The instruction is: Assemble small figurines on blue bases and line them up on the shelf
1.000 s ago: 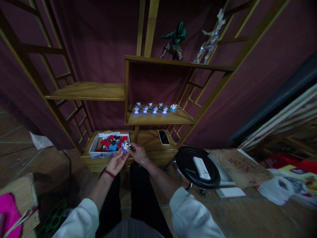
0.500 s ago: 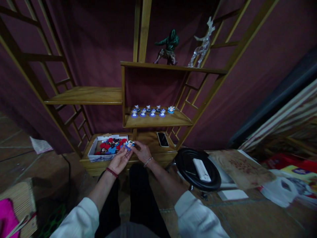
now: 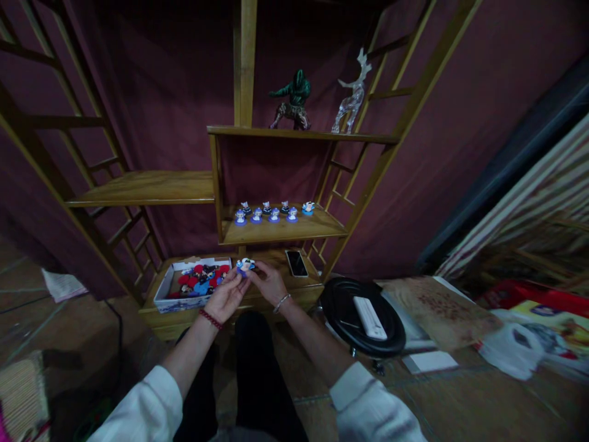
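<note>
Between both hands is a small white and blue figurine [image 3: 245,265]. My left hand [image 3: 229,296], palm up with a red bead bracelet, pinches it from the left. My right hand [image 3: 269,283] grips its right side with thumb and fingers. To the left, a cardboard box [image 3: 181,302] holds a jumble of red, blue and black figurines [image 3: 202,281]. On the small shelf [image 3: 280,231] ahead, several purple-based figurines [image 3: 275,215] stand in a front row. Behind them are three dark-based ones [image 3: 266,207], with a blue-based figurine [image 3: 308,209] at the right.
A phone [image 3: 296,263] lies on the bottom board, right of my hands. Above stand a green crouching statue [image 3: 293,101] and a clear deer [image 3: 352,98]. A black round stool [image 3: 335,307] carrying a white box [image 3: 369,318] is at my right. My knees are below the board.
My view has shifted, so the shelves appear further left and lower. Both hands still hold the figurine, now just to the right of the box rather than overlapping its edge.
</note>
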The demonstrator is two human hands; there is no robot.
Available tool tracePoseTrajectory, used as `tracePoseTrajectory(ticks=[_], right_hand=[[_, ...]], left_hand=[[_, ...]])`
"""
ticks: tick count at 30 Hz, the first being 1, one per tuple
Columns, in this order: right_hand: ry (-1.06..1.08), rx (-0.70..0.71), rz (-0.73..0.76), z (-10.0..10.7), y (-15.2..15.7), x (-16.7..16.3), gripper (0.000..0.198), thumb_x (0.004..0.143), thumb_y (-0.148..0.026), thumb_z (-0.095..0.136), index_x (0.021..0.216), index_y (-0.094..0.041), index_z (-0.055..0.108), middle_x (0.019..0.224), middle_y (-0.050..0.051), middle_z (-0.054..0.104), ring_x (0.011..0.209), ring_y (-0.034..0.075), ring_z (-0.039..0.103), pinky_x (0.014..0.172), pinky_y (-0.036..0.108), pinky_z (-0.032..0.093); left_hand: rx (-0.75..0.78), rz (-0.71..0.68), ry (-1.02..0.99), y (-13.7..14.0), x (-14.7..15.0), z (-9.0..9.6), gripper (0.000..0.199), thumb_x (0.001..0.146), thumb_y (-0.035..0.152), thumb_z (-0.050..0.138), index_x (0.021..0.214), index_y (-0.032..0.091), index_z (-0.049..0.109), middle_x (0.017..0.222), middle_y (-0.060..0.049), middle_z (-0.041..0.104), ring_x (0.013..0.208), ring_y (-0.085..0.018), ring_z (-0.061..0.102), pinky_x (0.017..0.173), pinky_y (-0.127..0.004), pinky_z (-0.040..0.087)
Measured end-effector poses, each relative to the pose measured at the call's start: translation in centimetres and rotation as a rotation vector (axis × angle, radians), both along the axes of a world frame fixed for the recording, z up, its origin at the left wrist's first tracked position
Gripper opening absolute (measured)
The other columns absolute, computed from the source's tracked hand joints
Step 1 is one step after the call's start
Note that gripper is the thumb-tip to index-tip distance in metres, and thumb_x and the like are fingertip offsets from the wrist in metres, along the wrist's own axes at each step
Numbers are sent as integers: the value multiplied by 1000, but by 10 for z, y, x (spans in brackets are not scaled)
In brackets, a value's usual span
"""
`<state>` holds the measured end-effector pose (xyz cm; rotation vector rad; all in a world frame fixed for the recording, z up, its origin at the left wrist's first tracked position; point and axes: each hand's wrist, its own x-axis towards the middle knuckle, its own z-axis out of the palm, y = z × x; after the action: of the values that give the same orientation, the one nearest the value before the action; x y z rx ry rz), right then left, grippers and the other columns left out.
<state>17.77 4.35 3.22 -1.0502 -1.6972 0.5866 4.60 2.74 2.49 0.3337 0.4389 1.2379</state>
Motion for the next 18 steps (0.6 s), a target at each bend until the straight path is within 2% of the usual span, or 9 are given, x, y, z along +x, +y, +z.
tracePoseTrajectory(ticks=[11,18], right_hand=[[82,-55,15,5,-3,27,29,69,-31,62,96,-21,60,89,1,63,78,15,58,74,27,47],[107,-96,-34,3,2,48,30,68,-31,63,96,-21,60,88,2,64,77,16,59,75,29,48]], left_hand=[[38,-60,54,8,26,8,22,73,2,53,89,15,61,92,-4,64,86,-11,59,82,-24,45],[30,-95,64,14,47,13,23,71,1,56,87,15,62,91,-2,63,84,-10,58,84,-24,43]])
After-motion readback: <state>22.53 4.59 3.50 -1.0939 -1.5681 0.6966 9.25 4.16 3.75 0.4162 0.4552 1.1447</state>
